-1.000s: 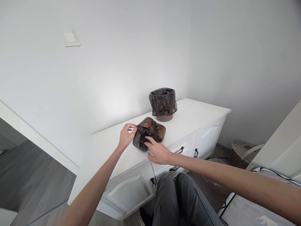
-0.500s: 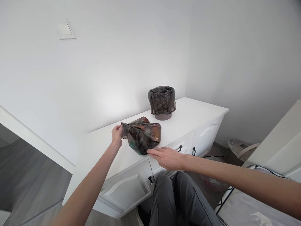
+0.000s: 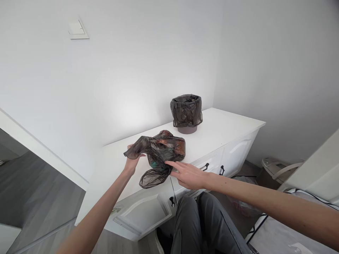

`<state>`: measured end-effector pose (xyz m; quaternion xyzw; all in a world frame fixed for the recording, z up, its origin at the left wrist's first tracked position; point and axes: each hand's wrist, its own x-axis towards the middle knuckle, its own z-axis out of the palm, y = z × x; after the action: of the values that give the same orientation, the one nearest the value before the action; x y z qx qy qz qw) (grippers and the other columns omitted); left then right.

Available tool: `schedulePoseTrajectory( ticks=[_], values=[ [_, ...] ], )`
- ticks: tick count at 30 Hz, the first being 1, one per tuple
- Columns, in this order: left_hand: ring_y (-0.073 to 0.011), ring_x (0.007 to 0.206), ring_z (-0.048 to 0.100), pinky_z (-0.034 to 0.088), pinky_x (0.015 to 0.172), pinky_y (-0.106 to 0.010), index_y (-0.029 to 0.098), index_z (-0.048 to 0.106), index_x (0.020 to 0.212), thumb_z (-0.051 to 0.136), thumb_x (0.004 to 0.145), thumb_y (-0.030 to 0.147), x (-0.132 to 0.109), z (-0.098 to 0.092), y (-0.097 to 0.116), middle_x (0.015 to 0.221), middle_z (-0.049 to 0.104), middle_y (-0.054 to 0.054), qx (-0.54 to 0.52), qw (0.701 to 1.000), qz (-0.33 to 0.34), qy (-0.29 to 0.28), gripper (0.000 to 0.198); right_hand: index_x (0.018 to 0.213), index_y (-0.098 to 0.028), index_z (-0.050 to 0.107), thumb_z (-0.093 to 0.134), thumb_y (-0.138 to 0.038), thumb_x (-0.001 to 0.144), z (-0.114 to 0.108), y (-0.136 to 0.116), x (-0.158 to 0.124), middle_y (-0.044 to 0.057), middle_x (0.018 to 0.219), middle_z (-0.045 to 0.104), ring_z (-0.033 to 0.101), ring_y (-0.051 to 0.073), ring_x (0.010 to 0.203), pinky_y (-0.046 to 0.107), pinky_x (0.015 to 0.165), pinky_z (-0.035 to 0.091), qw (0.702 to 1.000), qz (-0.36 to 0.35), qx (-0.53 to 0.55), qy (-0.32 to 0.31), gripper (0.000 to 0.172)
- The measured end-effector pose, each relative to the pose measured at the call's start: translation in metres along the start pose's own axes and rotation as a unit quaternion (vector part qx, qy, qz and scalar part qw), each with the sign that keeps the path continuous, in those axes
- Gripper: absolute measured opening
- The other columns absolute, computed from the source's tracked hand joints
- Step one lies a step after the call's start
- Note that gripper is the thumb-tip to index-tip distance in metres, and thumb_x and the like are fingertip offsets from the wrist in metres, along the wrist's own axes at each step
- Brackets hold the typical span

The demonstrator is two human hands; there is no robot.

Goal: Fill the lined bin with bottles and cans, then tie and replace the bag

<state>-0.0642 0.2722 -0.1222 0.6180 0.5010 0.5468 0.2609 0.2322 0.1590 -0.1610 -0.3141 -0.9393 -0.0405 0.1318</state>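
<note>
A thin black plastic bag (image 3: 169, 150) lies on the white cabinet top with reddish-orange and green things showing dimly through it. My left hand (image 3: 131, 163) is at the bag's left end, closed around a gathered strip of plastic that drapes over it and hides most of the fingers. My right hand (image 3: 186, 174) pinches the bunched plastic at the bag's front side, thumb and forefinger on it. Between the two hands, a loose loop of the bag hangs over the cabinet's front edge.
Behind the bag, a small bin (image 3: 187, 113) with a black liner folded over its rim stands on the white cabinet (image 3: 222, 128). Walls border the cabinet at the back and right. My knees (image 3: 186, 215) are against its front, near dark door handles (image 3: 172, 201).
The plastic strip at my left hand has flopped out to the left over the hand. A loose loop now hangs at the front beside my right hand. The view has shifted slightly.
</note>
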Motion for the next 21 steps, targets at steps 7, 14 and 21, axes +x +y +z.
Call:
schedulePoseTrajectory(
  ticks=[7,14,21],
  values=[
    [-0.0317,0.113,0.067,0.054,0.101,-0.046,0.024,0.069,0.112,0.057,0.093,0.046,-0.042,-0.011,0.018,0.110,0.074,-0.007,0.091,0.984,0.084,-0.131,0.031,0.123,-0.012,0.065,0.058,-0.012,0.090,0.010,-0.001,0.047,0.023,0.160,0.036,0.060,0.031,0.125,0.049,0.102,0.054,0.998,-0.004,0.056,0.027,0.033],
    [-0.0284,0.096,0.062,0.048,0.095,-0.047,0.024,0.060,0.095,0.031,0.106,0.036,-0.049,-0.026,0.006,0.096,0.068,-0.008,0.283,0.910,0.219,-0.212,0.033,0.134,-0.014,0.061,0.053,-0.014,0.094,-0.011,-0.031,0.048,0.021,0.149,0.047,0.063,0.029,0.120,0.045,0.101,0.053,0.997,-0.001,0.066,0.030,0.041],
    [-0.0305,0.098,0.061,0.044,0.097,-0.052,0.025,0.064,0.092,0.042,0.102,0.030,-0.051,-0.071,-0.016,0.097,0.070,-0.011,0.456,0.794,0.333,-0.223,0.025,0.124,-0.013,0.067,0.052,-0.010,0.094,-0.024,-0.042,0.021,0.020,0.144,0.056,0.066,0.029,0.114,0.045,0.096,0.056,0.998,-0.017,0.052,-0.011,0.035]
  ],
)
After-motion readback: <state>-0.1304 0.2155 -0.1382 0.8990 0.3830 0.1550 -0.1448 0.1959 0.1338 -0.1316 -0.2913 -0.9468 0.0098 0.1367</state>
